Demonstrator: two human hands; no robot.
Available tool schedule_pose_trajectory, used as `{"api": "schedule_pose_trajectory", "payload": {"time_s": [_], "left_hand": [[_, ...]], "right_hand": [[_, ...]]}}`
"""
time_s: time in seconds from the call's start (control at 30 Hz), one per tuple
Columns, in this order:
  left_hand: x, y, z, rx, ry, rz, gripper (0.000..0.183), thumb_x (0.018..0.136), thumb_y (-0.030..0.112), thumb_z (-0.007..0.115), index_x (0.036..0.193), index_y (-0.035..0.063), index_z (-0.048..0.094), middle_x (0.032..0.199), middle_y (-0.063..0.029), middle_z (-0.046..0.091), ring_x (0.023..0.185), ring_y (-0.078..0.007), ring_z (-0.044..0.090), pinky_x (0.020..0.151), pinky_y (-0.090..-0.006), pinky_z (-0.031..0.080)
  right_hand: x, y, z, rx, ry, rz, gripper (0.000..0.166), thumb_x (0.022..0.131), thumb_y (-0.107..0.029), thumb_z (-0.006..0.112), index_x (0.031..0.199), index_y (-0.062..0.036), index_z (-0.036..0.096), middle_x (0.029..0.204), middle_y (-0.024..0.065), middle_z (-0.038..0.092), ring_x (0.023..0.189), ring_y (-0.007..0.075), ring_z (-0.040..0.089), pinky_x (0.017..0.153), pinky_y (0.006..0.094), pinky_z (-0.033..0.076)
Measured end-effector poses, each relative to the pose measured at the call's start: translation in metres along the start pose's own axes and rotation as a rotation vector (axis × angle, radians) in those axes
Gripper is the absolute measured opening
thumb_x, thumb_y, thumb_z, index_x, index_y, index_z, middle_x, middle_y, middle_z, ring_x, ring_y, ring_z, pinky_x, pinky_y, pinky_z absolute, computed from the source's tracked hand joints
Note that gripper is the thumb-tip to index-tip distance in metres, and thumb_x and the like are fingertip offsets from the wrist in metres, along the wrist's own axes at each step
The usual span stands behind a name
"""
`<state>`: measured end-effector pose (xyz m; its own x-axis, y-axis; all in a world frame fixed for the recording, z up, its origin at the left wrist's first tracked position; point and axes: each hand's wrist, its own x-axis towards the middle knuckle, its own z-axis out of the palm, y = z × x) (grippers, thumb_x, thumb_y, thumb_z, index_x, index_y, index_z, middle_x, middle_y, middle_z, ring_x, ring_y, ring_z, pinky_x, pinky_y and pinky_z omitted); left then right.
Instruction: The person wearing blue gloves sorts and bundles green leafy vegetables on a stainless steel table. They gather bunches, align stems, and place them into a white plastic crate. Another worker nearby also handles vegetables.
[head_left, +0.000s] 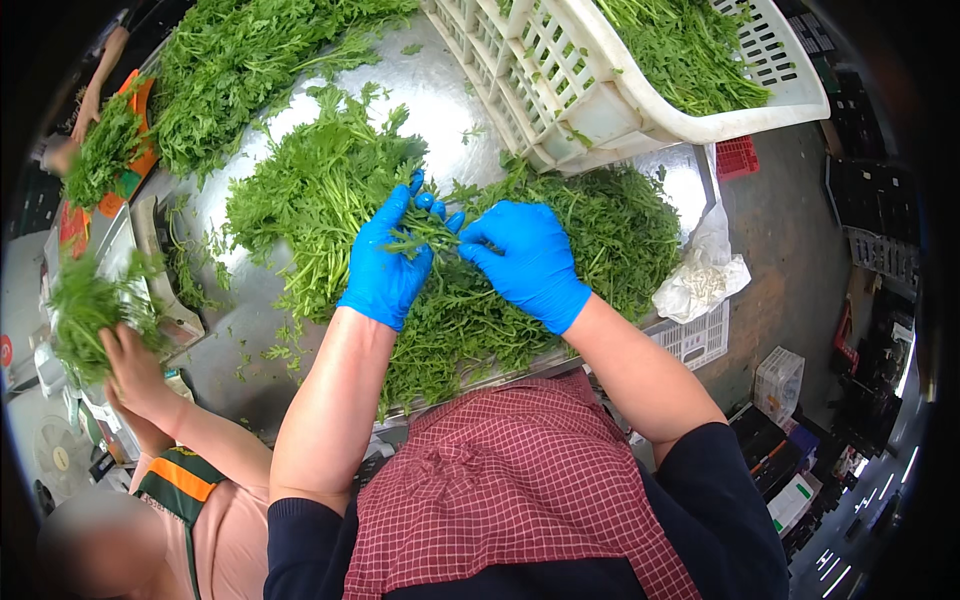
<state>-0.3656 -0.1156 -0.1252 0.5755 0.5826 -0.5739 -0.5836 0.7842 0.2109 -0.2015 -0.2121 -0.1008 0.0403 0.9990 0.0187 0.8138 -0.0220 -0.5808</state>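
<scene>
Both my hands wear blue gloves and meet over a metal table. Across the upturned palm of my left hand (390, 255) lies a small sprig of leafy greens (426, 231), cradled between thumb and curled fingers. My right hand (525, 259) pinches the sprig's other end between thumb and forefinger. Beneath the hands spreads a loose, darker pile of greens (615, 232) with lobed leaves, like garland chrysanthemum. To the left, a paler heap of greens (315, 187) lies with many stems showing, close beside my left hand.
A white plastic crate (555, 82) holding more greens stands on the metal table (469, 131). Another heap (225, 82) lies at the far left. A white plastic bag (701, 281) hangs at the right edge. At left, a co-worker's hands (139, 371) hold a bunch beside a scale-like device (169, 285).
</scene>
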Motion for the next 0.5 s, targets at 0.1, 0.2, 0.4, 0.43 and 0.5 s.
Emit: {"api": "schedule_pose_trajectory", "payload": {"time_s": [0.1,0.2,0.4,0.43,0.5], "left_hand": [[-0.006,-0.003,0.008,0.092,0.138,0.028,0.036,0.105,0.022,0.052,0.135,0.0034,0.054,0.097,-0.0091,0.062,0.094,-0.0261,0.062,0.099,-0.0542,0.052],[0.0,-0.009,-0.004,0.059,0.146,0.007,0.035,0.105,0.023,0.051,0.134,0.0035,0.056,0.097,-0.0098,0.063,0.097,-0.0274,0.062,0.099,-0.0566,0.051],[-0.002,-0.011,-0.005,0.008,0.193,0.033,0.034,0.106,0.025,0.05,0.132,0.004,0.056,0.102,-0.0113,0.064,0.098,-0.0296,0.062,0.099,-0.0614,0.051],[-0.001,-0.009,-0.009,0.0,0.167,0.024,0.034,0.106,0.025,0.05,0.132,0.0041,0.056,0.103,-0.0115,0.064,0.099,-0.0299,0.062,0.099,-0.0613,0.051],[0.0,-0.005,-0.017,-0.016,0.117,0.005,0.034,0.106,0.025,0.05,0.132,0.0044,0.056,0.106,-0.0119,0.064,0.1,-0.0304,0.062,0.099,-0.0612,0.051]], "right_hand": [[-0.008,0.003,0.002,0.259,0.026,0.162,0.016,0.085,-0.023,0.071,0.092,-0.0088,0.068,0.086,0.0124,0.065,0.077,0.0306,0.064,0.071,0.0415,0.05],[-0.015,0.001,0.003,0.294,0.009,0.284,0.013,0.088,-0.018,0.068,0.093,-0.0059,0.066,0.085,0.013,0.065,0.075,0.0248,0.063,0.07,0.0356,0.052],[-0.026,0.026,0.006,0.824,0.146,0.546,0.013,0.092,-0.018,0.064,0.1,-0.0075,0.063,0.086,0.0138,0.067,0.073,0.0239,0.063,0.07,0.036,0.052],[-0.026,0.027,-0.001,0.69,0.125,0.535,0.014,0.092,-0.018,0.064,0.102,-0.008,0.063,0.086,0.0138,0.067,0.074,0.0227,0.064,0.07,0.0356,0.052],[-0.025,0.031,-0.017,0.423,0.086,0.511,0.017,0.092,-0.018,0.064,0.106,-0.0088,0.063,0.086,0.0138,0.068,0.075,0.0203,0.064,0.07,0.0349,0.052]]}}
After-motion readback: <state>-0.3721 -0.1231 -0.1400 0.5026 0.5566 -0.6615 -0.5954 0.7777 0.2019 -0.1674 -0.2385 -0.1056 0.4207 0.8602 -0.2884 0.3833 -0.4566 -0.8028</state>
